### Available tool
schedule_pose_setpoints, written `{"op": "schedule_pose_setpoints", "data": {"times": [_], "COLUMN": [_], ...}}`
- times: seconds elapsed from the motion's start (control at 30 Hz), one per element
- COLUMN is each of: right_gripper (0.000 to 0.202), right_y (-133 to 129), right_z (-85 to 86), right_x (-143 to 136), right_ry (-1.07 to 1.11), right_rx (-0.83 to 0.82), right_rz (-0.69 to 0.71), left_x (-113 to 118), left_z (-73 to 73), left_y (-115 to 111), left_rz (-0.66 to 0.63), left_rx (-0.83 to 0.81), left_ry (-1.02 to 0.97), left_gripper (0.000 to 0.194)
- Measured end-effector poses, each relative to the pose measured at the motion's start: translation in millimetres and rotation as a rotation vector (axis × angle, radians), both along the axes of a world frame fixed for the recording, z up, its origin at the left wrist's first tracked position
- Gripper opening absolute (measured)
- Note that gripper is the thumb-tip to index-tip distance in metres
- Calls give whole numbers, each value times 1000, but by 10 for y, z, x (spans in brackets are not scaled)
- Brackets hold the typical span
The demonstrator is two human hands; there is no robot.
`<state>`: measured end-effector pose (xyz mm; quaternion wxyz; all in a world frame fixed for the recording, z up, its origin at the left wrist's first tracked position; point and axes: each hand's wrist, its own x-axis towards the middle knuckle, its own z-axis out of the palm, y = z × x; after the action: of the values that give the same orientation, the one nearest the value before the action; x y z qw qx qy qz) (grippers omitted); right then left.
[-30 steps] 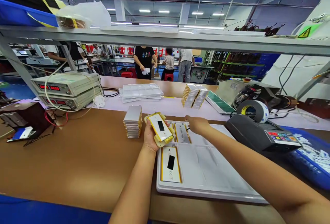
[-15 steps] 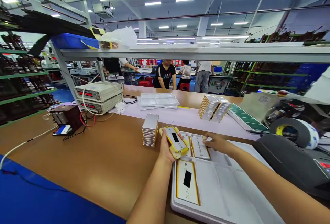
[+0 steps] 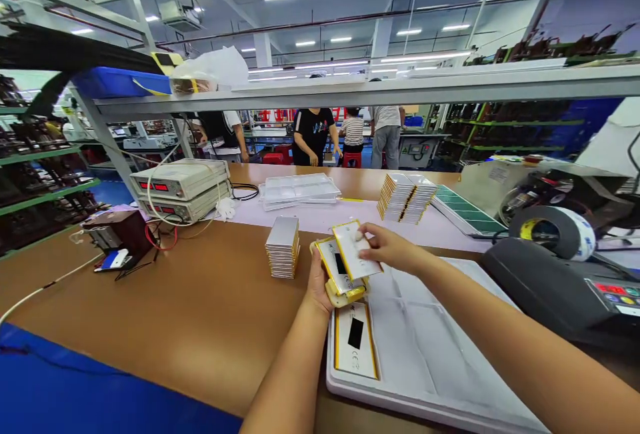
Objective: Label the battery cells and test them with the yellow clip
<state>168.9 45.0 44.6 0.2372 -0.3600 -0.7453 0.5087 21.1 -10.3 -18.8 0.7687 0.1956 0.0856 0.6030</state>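
Observation:
My left hand (image 3: 318,284) is closed around a pale yellow holder (image 3: 342,299) with a flat pouch battery (image 3: 329,252) lying in it, printed side up. Pinched by its right edge in my right hand (image 3: 387,246) is another white pouch battery (image 3: 350,247) with yellow edges. It is tilted and overlaps the battery in the holder; whether the two touch I cannot tell. Beneath my hands is a white compartment tray (image 3: 425,394). One battery (image 3: 345,354) with a black rectangle lies in its near left compartment. Left of my left hand stands a neat stack of batteries (image 3: 283,247).
Farther back are a double battery stack (image 3: 407,199) and clear plastic trays (image 3: 300,189). Bench meters (image 3: 185,184) and a dark wired box (image 3: 120,234) stand left. A tape dispenser (image 3: 540,287) with a tape roll borders the tray's right. People are across the bench.
My right hand has lifted a battery from the tray and moved it left over the holder. My left hand still grips the holder. The view has shifted slightly.

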Motion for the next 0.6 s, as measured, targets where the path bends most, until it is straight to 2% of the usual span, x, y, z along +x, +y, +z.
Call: {"op": "schedule_pose_setpoints", "data": {"times": [0.07,0.13,0.23,0.3,0.37,0.43,0.53,0.6], "right_gripper": [32,30,33,34,34,35,33,32], "right_y": [-91,-179,-294,-338,-348,-335,-310,-306], "right_z": [-10,19,182,283,271,101,-344,-625], "right_x": [-166,-279,-277,-138,95,372,718,831], "right_ry": [-85,-245,-522,-668,-745,-771,-817,-815], "right_rx": [98,267,545,670,709,668,492,407], "right_rz": [46,52,9,-149,-359,-474,-449,-441], "left_x": [2,-11,-32,-41,-49,-61,-78,-74], "left_z": [-1,-6,-2,14,35,48,40,30], "left_y": [5,4,-13,-32,-48,-54,-51,-62], "left_rz": [11,14,27,31,38,58,73,74], "left_rx": [4,-14,-17,3,21,34,33,3], "left_ry": [13,19,13,10,12,15,34,80], "left_gripper": [62,58,55,60,63,61,48,38]}}
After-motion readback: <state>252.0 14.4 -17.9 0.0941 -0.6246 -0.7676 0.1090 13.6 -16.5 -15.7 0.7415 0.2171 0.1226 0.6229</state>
